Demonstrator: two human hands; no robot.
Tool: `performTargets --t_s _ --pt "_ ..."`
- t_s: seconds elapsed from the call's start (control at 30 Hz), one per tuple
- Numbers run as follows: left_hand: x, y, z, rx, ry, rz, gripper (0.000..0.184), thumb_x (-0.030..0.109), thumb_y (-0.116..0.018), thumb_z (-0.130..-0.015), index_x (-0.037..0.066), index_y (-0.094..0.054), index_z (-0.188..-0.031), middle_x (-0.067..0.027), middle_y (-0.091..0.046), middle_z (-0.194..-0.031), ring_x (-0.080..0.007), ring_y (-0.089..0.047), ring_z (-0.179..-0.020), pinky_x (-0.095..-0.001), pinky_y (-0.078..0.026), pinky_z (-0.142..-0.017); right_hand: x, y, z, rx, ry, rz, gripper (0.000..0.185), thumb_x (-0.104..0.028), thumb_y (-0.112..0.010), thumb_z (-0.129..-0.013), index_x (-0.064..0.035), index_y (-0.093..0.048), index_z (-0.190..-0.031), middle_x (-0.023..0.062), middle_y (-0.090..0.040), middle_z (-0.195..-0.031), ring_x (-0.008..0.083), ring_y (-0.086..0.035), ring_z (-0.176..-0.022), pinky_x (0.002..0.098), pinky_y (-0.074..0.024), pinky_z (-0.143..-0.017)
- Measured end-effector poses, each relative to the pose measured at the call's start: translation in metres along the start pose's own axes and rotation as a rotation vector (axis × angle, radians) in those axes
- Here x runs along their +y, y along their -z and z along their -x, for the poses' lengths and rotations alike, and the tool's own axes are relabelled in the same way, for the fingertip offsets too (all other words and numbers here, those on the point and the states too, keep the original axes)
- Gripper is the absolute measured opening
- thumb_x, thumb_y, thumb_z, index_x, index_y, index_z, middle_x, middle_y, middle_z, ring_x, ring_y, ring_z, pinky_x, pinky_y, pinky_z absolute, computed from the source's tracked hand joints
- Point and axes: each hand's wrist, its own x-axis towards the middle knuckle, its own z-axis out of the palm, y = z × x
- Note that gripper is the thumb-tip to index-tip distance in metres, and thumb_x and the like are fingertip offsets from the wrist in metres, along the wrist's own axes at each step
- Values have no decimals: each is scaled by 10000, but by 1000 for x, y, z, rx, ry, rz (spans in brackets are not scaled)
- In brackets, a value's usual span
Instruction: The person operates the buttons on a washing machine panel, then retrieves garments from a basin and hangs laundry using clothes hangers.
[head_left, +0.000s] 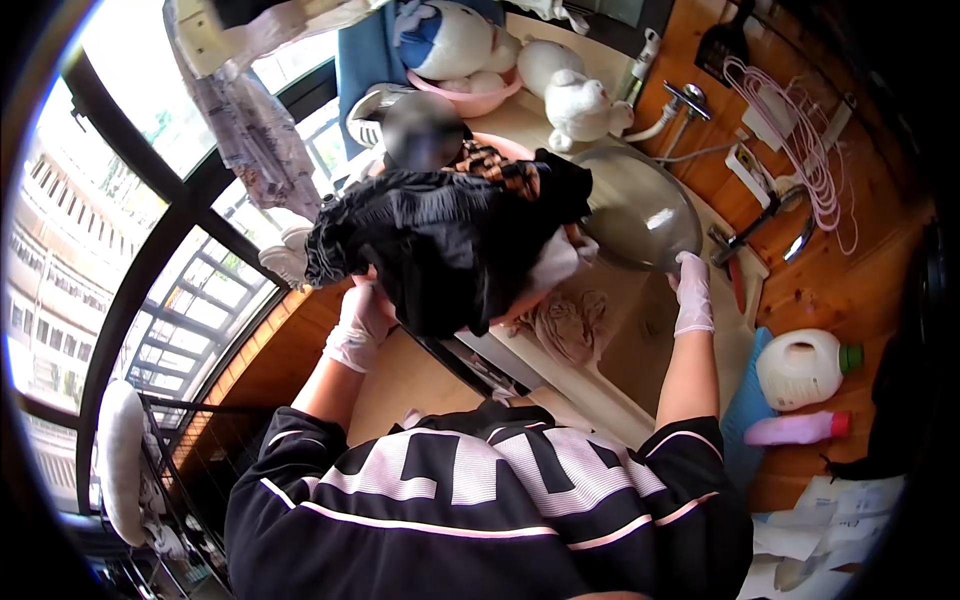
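My left hand (362, 318), in a thin whitish glove, is at the near left edge of a heap of black clothes (430, 240). Its fingers are closed, partly hidden under the cloth, so what they grip does not show. Parts of a pink basin's rim (505, 148) appear around the heap. My gloved right hand (692, 290) grips the near right edge of a see-through greyish basin (645, 215), which is tilted over the sink (640, 345). A wrung pale cloth (570, 325) lies left of the sink bowl.
White plush toys (580, 105) and a pink bowl of toys (465, 95) sit at the back. A tap (690, 100) and a looped pink hose (790, 150) are on the right wall. A detergent bottle (800, 370) and a pink bottle (795, 430) lie right. Windows line the left.
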Motion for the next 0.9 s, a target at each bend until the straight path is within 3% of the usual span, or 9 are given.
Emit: performTargets --t_s 0.07,0.17,0.23,0.33,0.47,0.53,0.6,0.73,0.9 --pt "4 -30 -16 -5 -30 54 350 158 -370 -960 95 -436 -1298 -60 -572 -1220 -199 -595 -1017 -332 -505 -813 7 7 -3 -79 -62 -95 158 -199 -604 -811 -92 -591 -926 54 -649 -823 166 -616 -639 275 -494 -506" --pt "37 -58 -12 -6 128 -507 458 162 -459 -892 68 -432 -1340 -87 -506 -1332 -293 -489 -1185 -433 -391 -986 13 -3 4 -212 -102 -261 192 -260 -625 -876 -94 -576 -961 70 -637 -832 188 -633 -676 268 -513 -568" --pt "51 -89 -5 27 201 -315 353 38 -449 -862 60 -478 -1213 -123 -584 -1162 -274 -631 -957 -403 -552 -748 6 -5 22 -231 -80 -298 224 -259 -626 -875 -91 -569 -1010 80 -638 -884 193 -636 -734 286 -517 -630" --pt "48 -84 -34 80 243 -285 300 -9 -441 -847 44 -474 -1141 -153 -590 -1081 -316 -628 -948 -464 -539 -816 -6 -12 28 -85 -16 -177 456 -289 -642 -859 -43 -511 -1220 140 -599 -1116 257 -630 -888 374 -504 -794" --pt "60 -86 -45 -88 341 -346 301 48 -445 -881 22 -453 -1181 -165 -584 -1101 -335 -607 -995 -491 -493 -910 -61 -53 75 326 888 634 494 -244 -659 -838 28 -511 -1223 150 -632 -1090 223 -632 -943 314 -484 -861" --pt "79 -96 -29 -91 473 -548 298 231 -516 -906 60 -515 -1150 -128 -607 -1113 -305 -601 -1026 -460 -498 -877 -79 -108 69 -217 968 237 410 -230 -655 -849 45 -571 -1142 134 -656 -1029 186 -629 -927 326 -488 -840" --pt "93 -90 -24 -172 586 -560 360 339 -546 -900 75 -541 -1144 -107 -615 -1124 -293 -602 -1032 -425 -484 -876 -103 -172 87 -459 915 331 352 -269 -652 -852 33 -629 -1032 122 -671 -914 173 -627 -816 338 -494 -757" --pt "133 -77 1 -334 447 -775 486 357 -552 -905 34 -504 -1264 -145 -610 -1138 -266 -619 -1010 -364 -511 -840 -133 -242 97 -504 381 1026 349 -382 -608 -857 -46 -682 -916 44 -645 -784 147 -568 -673 309 -449 -600" --pt "206 -62 19 -497 311 -957 538 336 -604 -901 26 -477 -1322 -109 -622 -1118 -171 -614 -971 -297 -508 -825 -187 -260 113 -661 655 314 198 -198 -633 -844 -21 -660 -931 35 -636 -801 164 -590 -680 319 -488 -623"
